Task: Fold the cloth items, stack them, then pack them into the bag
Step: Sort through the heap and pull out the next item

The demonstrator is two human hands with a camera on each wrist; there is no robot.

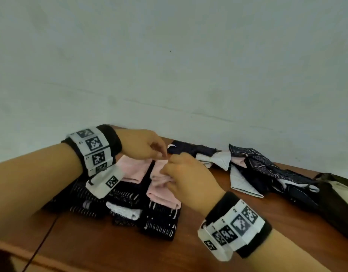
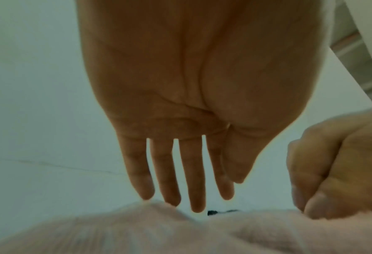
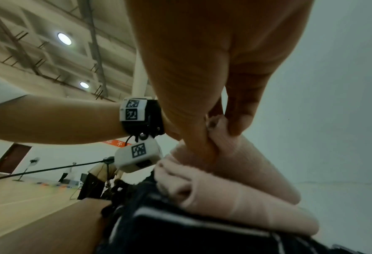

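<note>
Wooden table [image 1: 102, 250] against a pale wall [image 1: 169, 55]. Dark patterned cloth [image 1: 161, 222] with white dashes lies spread at the near middle of the table, under the other folded pieces. Loose heap of navy and white cloths [image 1: 267, 169] at the far right, unfolded, just beside a dark bag [image 1: 338, 203] at the right edge. Pink cloth [image 1: 163, 191] lies on the dark patterned one, bunched and part-folded; a second pink piece [image 1: 132, 169] sits flat to its left. Small white folded cloth [image 1: 126, 210] nearer the front edge.

Right hand [image 1: 186, 179]: fingers curled, thumb and fingers pinching a fold of the pink cloth, plain in the right wrist view. Left hand [image 1: 141, 146]: fingers extended downward, slightly spread, tips at the pink cloth's far edge; holds nothing. Both hands cover the cloth's top end.
</note>
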